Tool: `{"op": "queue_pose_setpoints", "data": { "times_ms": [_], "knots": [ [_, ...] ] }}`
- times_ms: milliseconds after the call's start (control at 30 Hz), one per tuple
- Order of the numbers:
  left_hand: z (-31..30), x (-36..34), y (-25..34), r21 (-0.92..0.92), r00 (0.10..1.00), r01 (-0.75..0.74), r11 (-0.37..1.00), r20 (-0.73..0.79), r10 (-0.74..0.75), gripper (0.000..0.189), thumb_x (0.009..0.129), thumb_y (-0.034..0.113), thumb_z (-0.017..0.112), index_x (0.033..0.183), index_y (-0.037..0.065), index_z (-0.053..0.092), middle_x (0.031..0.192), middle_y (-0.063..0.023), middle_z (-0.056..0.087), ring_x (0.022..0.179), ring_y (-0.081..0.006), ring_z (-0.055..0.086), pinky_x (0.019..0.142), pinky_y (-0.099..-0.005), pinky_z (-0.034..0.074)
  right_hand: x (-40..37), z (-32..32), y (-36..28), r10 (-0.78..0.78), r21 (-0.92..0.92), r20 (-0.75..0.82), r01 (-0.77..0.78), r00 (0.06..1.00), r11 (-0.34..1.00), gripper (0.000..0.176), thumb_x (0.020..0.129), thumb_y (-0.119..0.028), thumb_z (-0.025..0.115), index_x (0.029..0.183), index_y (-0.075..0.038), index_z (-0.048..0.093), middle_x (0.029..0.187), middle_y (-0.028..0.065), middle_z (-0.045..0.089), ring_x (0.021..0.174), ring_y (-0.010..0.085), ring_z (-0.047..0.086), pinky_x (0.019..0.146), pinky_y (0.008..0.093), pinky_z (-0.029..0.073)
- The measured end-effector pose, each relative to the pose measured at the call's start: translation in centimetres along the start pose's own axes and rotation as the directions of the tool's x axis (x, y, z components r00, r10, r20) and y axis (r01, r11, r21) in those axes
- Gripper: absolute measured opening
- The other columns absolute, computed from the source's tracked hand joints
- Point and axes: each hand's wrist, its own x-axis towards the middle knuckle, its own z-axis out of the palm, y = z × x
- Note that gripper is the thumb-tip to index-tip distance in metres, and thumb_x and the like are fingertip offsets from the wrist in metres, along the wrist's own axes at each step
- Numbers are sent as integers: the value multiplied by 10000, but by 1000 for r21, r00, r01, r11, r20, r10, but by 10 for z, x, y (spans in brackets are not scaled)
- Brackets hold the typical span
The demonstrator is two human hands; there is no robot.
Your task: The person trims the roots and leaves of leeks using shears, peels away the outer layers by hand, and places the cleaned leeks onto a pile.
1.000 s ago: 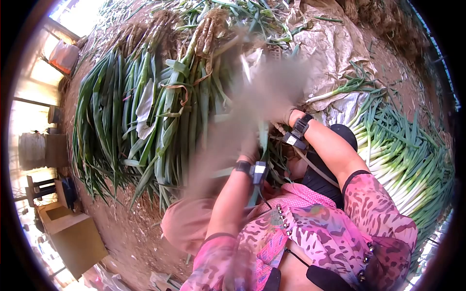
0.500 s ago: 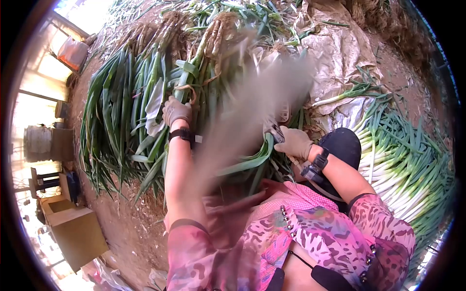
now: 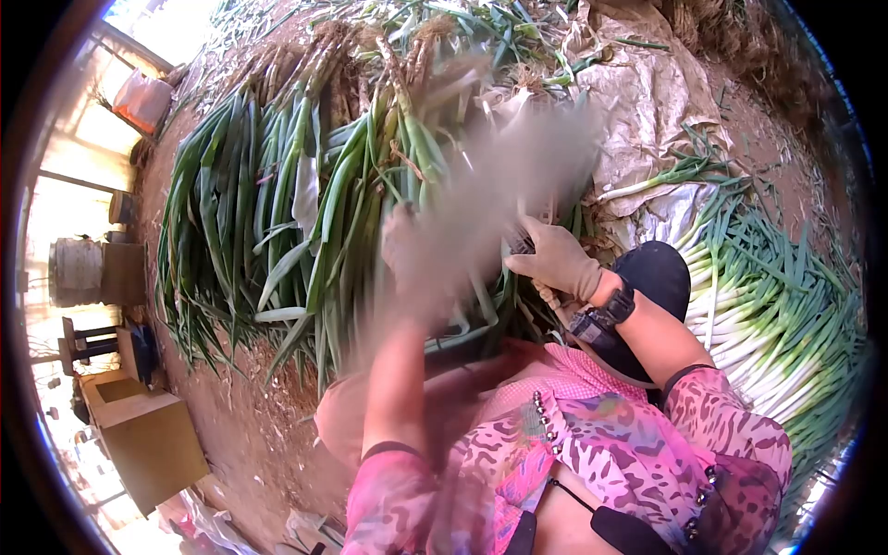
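Note:
A grey smear across the view blurs the middle, and my gloved left hand [image 3: 398, 242] shows only faintly behind it. It is at the leaves of the unpeeled green onions [image 3: 324, 199], which lie in a thick heap with roots pointing away from me; its fingers do not show clearly. My gloved right hand [image 3: 562, 259] is closed, thumb and fingers bent around a dark object whose kind I cannot make out. A tan rod-like piece hangs below that hand, near my knee. Each wrist wears a dark band or device.
Cleaned green onions [image 3: 758, 324] with white stems lie piled on my right. A crumpled tan sheet [image 3: 638, 97] covers the ground ahead. A cardboard box [image 3: 153, 444] and a bucket [image 3: 76, 271] stand on the left. My dark-clad knee [image 3: 655, 277] rises beside my right hand.
My left hand has moved right and slightly nearer to me, from the leaves to behind the smear. Leaves in the heap have shifted. My right hand has turned slightly and moved a little left.

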Motion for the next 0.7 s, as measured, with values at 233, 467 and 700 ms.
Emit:
{"op": "queue_pose_setpoints", "data": {
  "times_ms": [233,467,700],
  "knots": [
    [52,62,16,301,971,139,943,146,-190,627,756,398,803,1215,18,609,1195,-233,672,1142,-379,642,960,-454,520,-24,5,-4,173,28,42,-175,984,984,510,807,-411,715,1123,-34,580,957,258,681,941,444,652,825,492,504],
    [48,-2,22,-133,812,244,960,569,-128,587,723,291,789,1208,3,626,1136,-194,712,981,-294,716,855,-391,565,-30,-10,6,245,42,58,-247,968,968,666,803,-432,718,1278,4,551,1054,272,684,1012,427,658,885,472,513],
    [73,-66,-22,-520,635,632,574,773,1,387,844,142,758,1169,-16,621,1009,-72,703,862,-147,657,766,-298,542,-79,-12,-8,216,-128,299,-186,929,974,502,774,-384,710,1097,-28,566,991,245,677,968,432,653,848,495,509]
  ]
}}
